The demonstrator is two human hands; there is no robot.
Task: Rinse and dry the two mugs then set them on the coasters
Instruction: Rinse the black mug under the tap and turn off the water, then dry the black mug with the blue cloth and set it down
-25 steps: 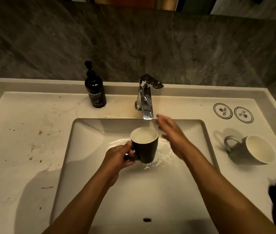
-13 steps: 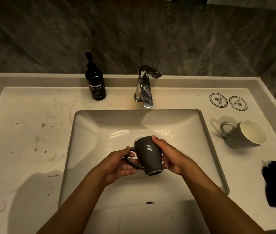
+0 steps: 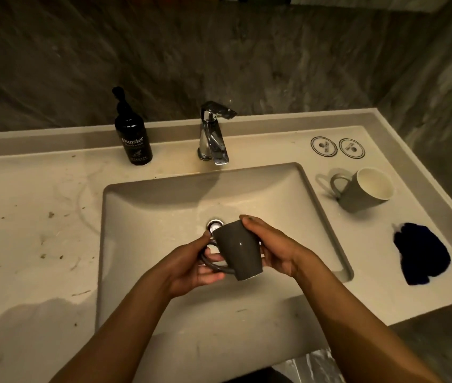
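A dark grey mug (image 3: 238,248) is held tipped over, mouth toward me, above the sink basin (image 3: 147,211). My left hand (image 3: 191,261) grips its handle. My right hand (image 3: 271,247) holds the mug's body from the right, fingers curled over its base. A second grey mug (image 3: 357,193) with a white inside lies on its side on the counter to the right of the basin. Two round coasters (image 3: 323,146) (image 3: 351,148) lie flat behind that mug. A dark blue cloth (image 3: 420,252) lies crumpled near the counter's right edge.
A chrome tap (image 3: 213,139) stands behind the basin, with no water running. A black soap pump bottle (image 3: 133,134) stands to its left. The drain (image 3: 215,225) shows just behind the held mug. The left counter (image 3: 34,217) is speckled with marks. A dark stone wall rises behind.
The mug was upright under running water, held by my left hand alone. It now sits tipped over in both hands, lower over the basin, and the water has stopped.
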